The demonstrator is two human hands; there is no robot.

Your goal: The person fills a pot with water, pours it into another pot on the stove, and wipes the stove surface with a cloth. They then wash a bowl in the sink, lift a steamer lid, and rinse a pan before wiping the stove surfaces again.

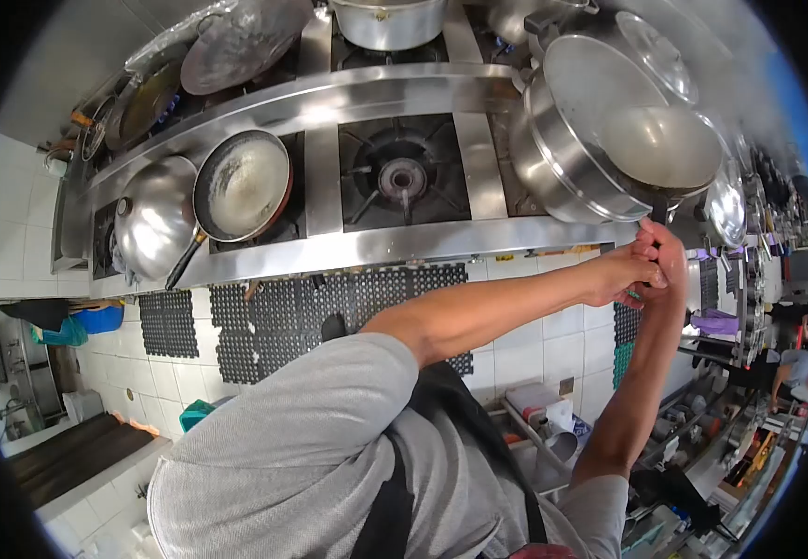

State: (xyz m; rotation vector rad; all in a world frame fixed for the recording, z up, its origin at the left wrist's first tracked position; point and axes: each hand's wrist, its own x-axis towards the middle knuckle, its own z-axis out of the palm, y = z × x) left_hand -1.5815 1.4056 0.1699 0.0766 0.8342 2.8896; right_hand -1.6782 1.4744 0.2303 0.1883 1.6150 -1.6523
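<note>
My right hand (pixel 670 252) is closed round the dark handle of a light-coloured pan (pixel 660 149). The pan is held over the rim of a large steel pot (pixel 553 149) at the right of the stove. My left hand (pixel 620 275) reaches across and meets my right hand near the wrist. Its fingers are curled; whether anything is between them is hidden. Steam or haze hangs over the pot and pan.
A frying pan (pixel 244 184) rests on the stove beside a domed steel lid (pixel 154 219). The middle front burner (pixel 402 179) is bare. A wok (pixel 241 47) and a pot (pixel 390 23) stand behind. Black mats (pixel 301 321) cover some floor. Another person (pixel 800 368) is far right.
</note>
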